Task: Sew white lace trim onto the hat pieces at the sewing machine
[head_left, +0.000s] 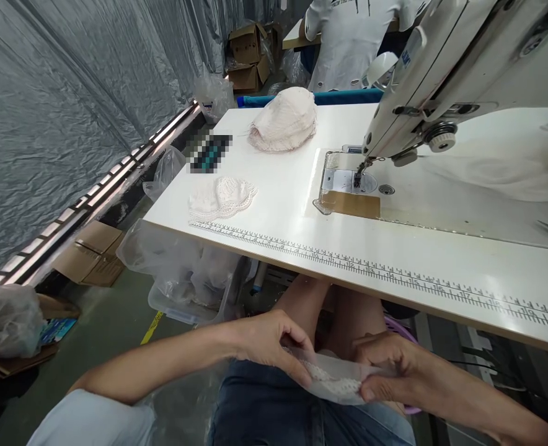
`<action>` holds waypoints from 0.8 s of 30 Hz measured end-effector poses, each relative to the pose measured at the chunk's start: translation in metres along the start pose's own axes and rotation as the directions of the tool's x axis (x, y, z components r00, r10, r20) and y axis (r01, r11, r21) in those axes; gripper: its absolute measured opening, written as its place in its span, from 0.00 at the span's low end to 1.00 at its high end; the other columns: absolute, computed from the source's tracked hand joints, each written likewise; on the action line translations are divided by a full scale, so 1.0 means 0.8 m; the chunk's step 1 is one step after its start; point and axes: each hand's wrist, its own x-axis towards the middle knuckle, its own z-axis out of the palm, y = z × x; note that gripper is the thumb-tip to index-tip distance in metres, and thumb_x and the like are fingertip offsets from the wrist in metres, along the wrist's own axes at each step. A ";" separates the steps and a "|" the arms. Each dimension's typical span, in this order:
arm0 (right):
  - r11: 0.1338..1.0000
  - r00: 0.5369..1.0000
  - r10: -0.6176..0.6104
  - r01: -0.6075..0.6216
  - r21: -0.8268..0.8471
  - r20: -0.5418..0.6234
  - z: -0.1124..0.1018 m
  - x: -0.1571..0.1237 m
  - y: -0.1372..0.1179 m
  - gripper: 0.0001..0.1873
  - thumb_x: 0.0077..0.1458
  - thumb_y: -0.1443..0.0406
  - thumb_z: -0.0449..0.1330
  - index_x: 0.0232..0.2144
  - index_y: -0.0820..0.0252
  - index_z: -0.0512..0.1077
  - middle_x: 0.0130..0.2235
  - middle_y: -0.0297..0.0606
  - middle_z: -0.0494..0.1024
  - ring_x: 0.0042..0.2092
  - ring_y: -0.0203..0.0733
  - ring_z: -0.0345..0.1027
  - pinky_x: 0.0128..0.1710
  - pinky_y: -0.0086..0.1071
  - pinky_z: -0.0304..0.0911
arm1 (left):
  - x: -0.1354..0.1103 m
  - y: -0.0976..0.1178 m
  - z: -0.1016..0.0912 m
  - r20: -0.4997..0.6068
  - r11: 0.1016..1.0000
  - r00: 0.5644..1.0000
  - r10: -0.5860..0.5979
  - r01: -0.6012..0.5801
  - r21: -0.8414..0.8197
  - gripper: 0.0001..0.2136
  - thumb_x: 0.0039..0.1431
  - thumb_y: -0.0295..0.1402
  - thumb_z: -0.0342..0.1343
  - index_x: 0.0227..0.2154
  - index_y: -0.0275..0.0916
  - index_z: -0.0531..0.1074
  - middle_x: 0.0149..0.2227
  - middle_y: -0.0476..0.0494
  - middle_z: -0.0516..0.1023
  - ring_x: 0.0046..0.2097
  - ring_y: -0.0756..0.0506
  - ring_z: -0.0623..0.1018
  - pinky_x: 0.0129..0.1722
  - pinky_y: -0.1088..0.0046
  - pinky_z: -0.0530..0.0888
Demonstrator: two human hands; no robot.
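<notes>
Below the table's front edge, over my lap, both hands hold a small clear plastic bag with white lace trim inside. My left hand pinches the bag's left side with curled fingers. My right hand grips its right end between thumb and fingers. Up on the white sewing table lie a small pile of white lace pieces at the left and a bigger heap of pale pink fabric pieces at the back.
A white industrial sewing machine stands at the right, its needle over the plate. A printed ruler runs along the front edge. Plastic bags and a bin sit under the table's left. Cardboard boxes lie by the plastic-sheeted wall. A person in white stands behind.
</notes>
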 end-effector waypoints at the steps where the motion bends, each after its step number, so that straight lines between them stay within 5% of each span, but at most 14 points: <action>1: 1.000 1.000 0.005 -0.005 0.006 -0.002 0.001 0.000 -0.001 0.16 0.50 0.55 0.63 0.24 0.63 0.72 0.26 0.30 0.65 0.22 0.27 0.53 0.18 0.23 0.48 | 0.001 -0.001 0.000 -0.002 1.000 1.000 0.012 -0.012 -0.011 0.19 0.36 0.44 0.68 0.28 0.33 0.77 0.28 0.49 0.74 0.31 0.51 0.71 0.34 0.77 0.67; 13: 0.995 0.995 0.090 -0.092 -0.031 -0.049 -0.008 0.005 0.017 0.21 0.45 0.49 0.64 0.23 0.61 0.71 0.23 0.31 0.65 0.23 0.31 0.55 0.16 0.22 0.44 | 0.002 -0.009 -0.002 0.008 0.970 0.995 -0.098 0.097 -0.222 0.22 0.30 0.42 0.71 0.30 0.35 0.78 0.27 0.51 0.77 0.29 0.53 0.73 0.34 0.77 0.71; 24: 0.997 0.996 0.061 -0.064 -0.046 -0.072 -0.016 0.009 0.016 0.20 0.44 0.50 0.65 0.23 0.62 0.74 0.25 0.34 0.70 0.31 0.38 0.63 0.32 0.29 0.59 | 0.003 -0.004 -0.007 0.047 0.946 0.988 -0.150 0.157 -0.284 0.26 0.23 0.33 0.74 0.33 0.36 0.78 0.27 0.51 0.78 0.28 0.52 0.74 0.32 0.77 0.71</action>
